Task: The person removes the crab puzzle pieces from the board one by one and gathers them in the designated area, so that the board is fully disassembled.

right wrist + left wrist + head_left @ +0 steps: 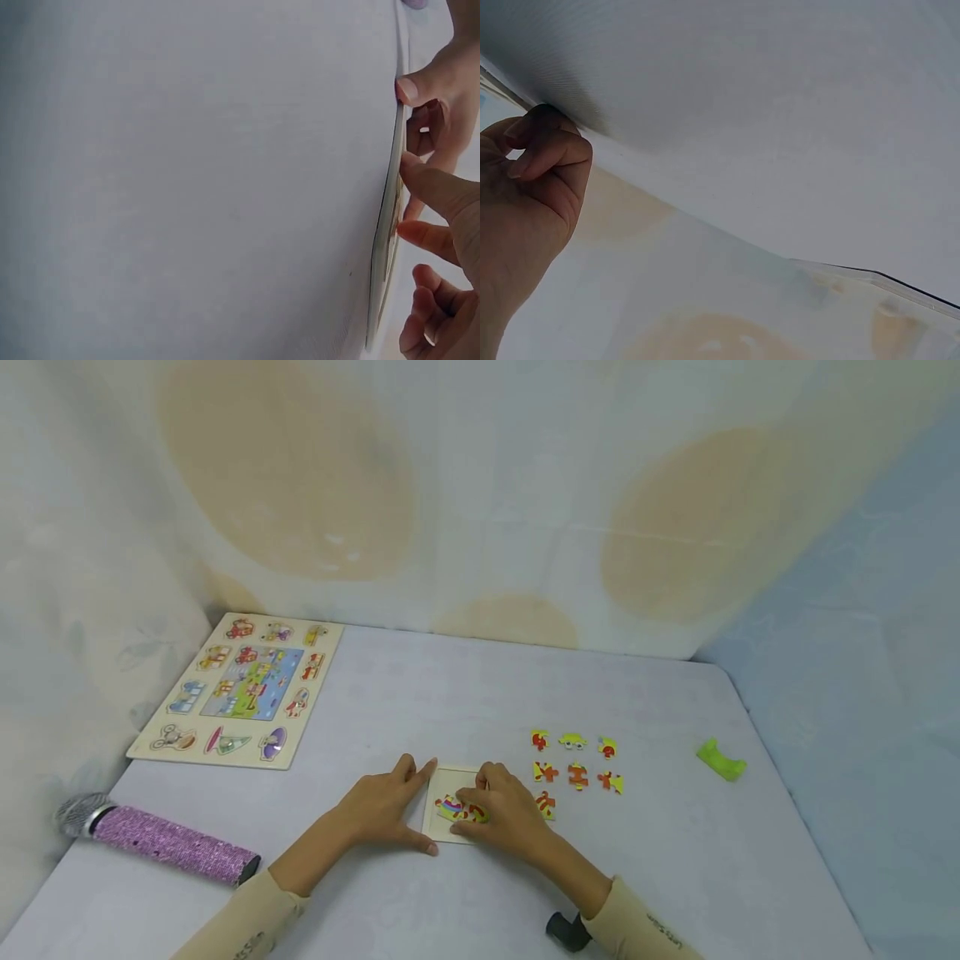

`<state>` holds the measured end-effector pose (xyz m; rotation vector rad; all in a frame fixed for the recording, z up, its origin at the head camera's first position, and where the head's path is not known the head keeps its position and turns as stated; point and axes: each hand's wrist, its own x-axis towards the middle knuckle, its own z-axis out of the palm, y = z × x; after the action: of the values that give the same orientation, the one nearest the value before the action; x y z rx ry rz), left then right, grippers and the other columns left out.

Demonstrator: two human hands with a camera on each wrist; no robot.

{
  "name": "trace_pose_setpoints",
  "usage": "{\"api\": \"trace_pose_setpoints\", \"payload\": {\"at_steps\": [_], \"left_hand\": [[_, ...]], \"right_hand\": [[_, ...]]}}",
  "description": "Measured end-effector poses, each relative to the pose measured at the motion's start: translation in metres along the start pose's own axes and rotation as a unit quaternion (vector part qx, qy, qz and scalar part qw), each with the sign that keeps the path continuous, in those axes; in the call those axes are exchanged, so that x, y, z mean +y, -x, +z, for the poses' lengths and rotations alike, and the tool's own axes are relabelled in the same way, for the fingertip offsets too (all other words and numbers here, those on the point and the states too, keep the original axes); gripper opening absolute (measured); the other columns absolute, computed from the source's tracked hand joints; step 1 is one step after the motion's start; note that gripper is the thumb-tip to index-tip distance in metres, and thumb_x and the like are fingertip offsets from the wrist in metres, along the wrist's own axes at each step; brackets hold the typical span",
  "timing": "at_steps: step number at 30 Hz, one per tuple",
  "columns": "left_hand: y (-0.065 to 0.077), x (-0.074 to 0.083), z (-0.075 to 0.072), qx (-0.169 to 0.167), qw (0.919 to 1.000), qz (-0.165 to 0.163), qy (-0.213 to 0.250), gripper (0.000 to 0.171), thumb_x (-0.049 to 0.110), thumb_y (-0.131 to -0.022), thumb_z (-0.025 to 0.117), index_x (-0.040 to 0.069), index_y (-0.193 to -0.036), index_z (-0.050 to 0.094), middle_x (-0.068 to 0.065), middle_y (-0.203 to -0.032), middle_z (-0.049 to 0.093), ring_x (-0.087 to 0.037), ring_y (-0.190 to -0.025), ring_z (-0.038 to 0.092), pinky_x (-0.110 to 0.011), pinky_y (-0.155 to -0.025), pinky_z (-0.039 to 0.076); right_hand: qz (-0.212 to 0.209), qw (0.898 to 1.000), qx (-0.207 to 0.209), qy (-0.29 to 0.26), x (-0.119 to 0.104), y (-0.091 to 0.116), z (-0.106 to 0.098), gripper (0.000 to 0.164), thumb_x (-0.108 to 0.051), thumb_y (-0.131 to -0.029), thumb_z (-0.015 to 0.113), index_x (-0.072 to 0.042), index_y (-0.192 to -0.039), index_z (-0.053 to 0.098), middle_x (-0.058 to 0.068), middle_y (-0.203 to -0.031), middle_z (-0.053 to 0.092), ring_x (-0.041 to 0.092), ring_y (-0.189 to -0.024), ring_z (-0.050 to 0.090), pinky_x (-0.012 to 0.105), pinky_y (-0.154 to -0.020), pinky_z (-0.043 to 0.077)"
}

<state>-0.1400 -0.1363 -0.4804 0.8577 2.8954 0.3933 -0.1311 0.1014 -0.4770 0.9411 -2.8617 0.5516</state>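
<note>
A small square wooden puzzle tray (442, 832) lies on the table, with bright red, yellow and rainbow-coloured pieces (447, 808) in its lower part. My left hand (378, 806) holds the tray by its left side, thumb at the near corner and index finger at the far one. Over the tray, my right hand (510, 814) has its thumb and index finger on a puzzle piece (477, 814), partly covered by the fingers. In the right wrist view the tray (386, 225) appears edge-on, with both hands at it. Just right of the hand lie several loose jigsaw pieces (577, 777) in rows.
A large wooden picture board (168, 747) lies at the back left. Nearer on the left is a microphone (172, 852) with a glittery pink handle. A green curved object (722, 761) rests far right. Beside the right sleeve is a black object (567, 932).
</note>
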Motion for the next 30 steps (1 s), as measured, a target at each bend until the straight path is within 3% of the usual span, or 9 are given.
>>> {"api": "trace_pose_setpoints", "payload": {"at_steps": [9, 21, 30], "left_hand": [[0.0, 0.003, -0.001, -0.001, 1.0, 0.0, 0.01, 0.121, 0.079, -0.059, 0.075, 0.008, -0.151, 0.041, 0.0, -0.107, 0.04, -0.007, -0.065, 0.042, -0.023, -0.057, 0.038], [0.002, 0.003, -0.001, -0.014, 0.9993, -0.017, 0.03, 0.121, 0.077, -0.06, 0.077, 0.009, -0.153, 0.038, -0.001, -0.109, 0.041, -0.008, -0.068, 0.044, -0.023, -0.059, 0.039], [0.002, 0.002, -0.001, -0.012, 0.9993, -0.01, 0.035, 0.121, 0.077, -0.06, 0.076, 0.01, -0.153, 0.038, 0.0, -0.107, 0.039, -0.008, -0.069, 0.044, -0.022, -0.059, 0.039]], "right_hand": [[-0.002, 0.998, 0.051, -0.026, -0.001, 0.002, 0.003, 0.03, -0.033, -0.079, 0.084, -0.015, -0.102, 0.081, -0.005, -0.086, 0.042, 0.009, -0.083, 0.039, 0.019, -0.066, 0.034], [0.02, 0.997, 0.02, -0.07, -0.002, -0.008, 0.007, 0.022, -0.025, -0.082, 0.079, -0.013, -0.1, 0.079, -0.004, -0.092, 0.043, 0.008, -0.089, 0.04, 0.018, -0.068, 0.036], [0.002, 0.996, 0.035, -0.08, 0.009, -0.004, -0.001, 0.022, -0.025, -0.077, 0.084, -0.015, -0.096, 0.079, -0.006, -0.093, 0.041, 0.007, -0.09, 0.041, 0.018, -0.071, 0.04]]}}
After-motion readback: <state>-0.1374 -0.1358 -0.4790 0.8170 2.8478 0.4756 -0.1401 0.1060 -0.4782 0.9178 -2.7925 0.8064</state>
